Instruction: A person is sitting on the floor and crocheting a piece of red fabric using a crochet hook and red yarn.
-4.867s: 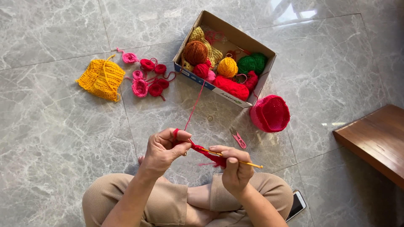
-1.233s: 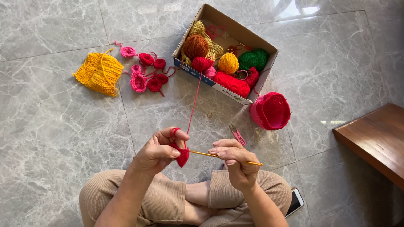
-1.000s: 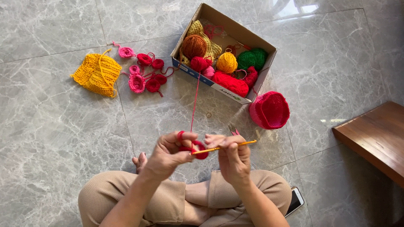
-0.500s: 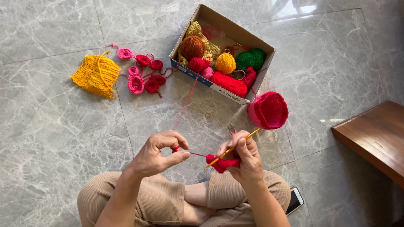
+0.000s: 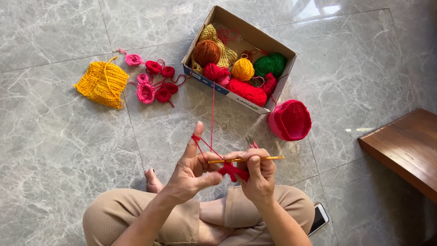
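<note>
While the right hand (image 5: 258, 175) pinches a hook (image 5: 246, 159), the left hand (image 5: 193, 171) grips red crochet (image 5: 233, 171), yarn (image 5: 212, 109) looped over its raised forefinger; bare floor (image 5: 68, 150) lies leftward.

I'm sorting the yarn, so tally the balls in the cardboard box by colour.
Brown ball: 1
Yellow ball: 1
Green ball: 1
Red or pink yarn, from the ball feeding the strand to the long skein: at least 2, others partly hidden
Total: at least 5
</note>
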